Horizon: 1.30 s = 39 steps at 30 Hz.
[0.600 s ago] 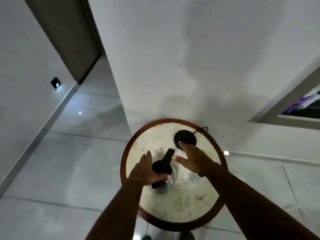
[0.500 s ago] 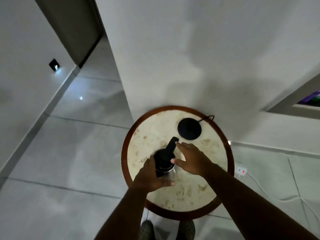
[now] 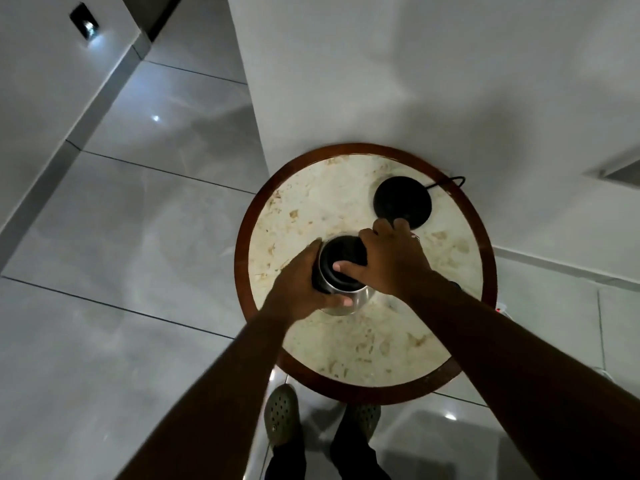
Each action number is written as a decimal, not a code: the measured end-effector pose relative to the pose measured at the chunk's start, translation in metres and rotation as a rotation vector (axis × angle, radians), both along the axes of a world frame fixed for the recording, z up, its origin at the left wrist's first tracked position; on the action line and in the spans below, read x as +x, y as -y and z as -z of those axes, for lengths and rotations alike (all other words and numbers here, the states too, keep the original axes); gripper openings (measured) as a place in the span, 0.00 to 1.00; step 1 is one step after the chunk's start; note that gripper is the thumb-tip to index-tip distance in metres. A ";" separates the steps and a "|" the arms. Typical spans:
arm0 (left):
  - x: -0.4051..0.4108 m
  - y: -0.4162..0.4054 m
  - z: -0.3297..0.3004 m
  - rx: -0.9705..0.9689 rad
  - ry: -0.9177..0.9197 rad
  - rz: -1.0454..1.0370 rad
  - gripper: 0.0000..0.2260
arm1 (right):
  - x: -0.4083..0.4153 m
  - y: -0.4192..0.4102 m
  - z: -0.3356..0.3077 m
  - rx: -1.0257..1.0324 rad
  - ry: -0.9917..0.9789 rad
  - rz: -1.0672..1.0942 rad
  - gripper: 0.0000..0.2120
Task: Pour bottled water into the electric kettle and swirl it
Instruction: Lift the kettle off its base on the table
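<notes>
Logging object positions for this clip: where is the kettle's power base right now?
In the head view, the round black power base sits on the table at its far right, empty, just beyond the right hand.

Both bare forearms reach forward from the lower edge of the view. The left hand (image 3: 304,282) wraps its grip around the side of the steel electric kettle (image 3: 341,271), thumb forward. The right hand (image 3: 388,261) arches over its top, fingers spread and curled down.

Lid's covered now
right hand (image 3: 391,261) moved over the kettle (image 3: 341,271) top, hiding the handle; left hand (image 3: 304,285) wrapped further round its body.
</notes>
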<state>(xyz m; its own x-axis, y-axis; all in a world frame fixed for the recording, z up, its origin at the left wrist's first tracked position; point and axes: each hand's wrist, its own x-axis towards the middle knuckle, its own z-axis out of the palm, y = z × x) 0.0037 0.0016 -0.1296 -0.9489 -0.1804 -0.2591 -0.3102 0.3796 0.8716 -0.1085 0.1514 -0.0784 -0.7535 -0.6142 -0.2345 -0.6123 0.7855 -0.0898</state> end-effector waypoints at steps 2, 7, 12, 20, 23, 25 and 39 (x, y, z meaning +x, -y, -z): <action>-0.012 0.007 -0.005 -0.060 0.026 0.085 0.43 | 0.000 -0.003 0.003 -0.011 0.065 0.142 0.36; -0.025 -0.006 0.000 -0.079 0.039 0.108 0.49 | -0.003 -0.004 0.002 -0.047 0.138 0.163 0.35; -0.020 -0.021 0.006 -0.063 -0.027 -0.039 0.41 | -0.023 -0.001 -0.004 -0.116 0.255 0.041 0.23; -0.022 -0.035 0.011 0.035 -0.077 -0.130 0.42 | -0.071 -0.025 -0.018 -0.448 0.804 0.192 0.13; -0.021 -0.031 0.011 0.056 -0.043 -0.100 0.42 | -0.085 -0.058 -0.018 -0.646 0.875 0.485 0.13; -0.018 -0.029 0.011 0.047 -0.022 -0.090 0.41 | -0.087 -0.088 -0.012 -0.661 0.867 0.712 0.15; 0.060 -0.083 -0.033 -0.262 0.000 -0.113 0.17 | 0.064 -0.138 0.067 -0.799 0.530 0.655 0.52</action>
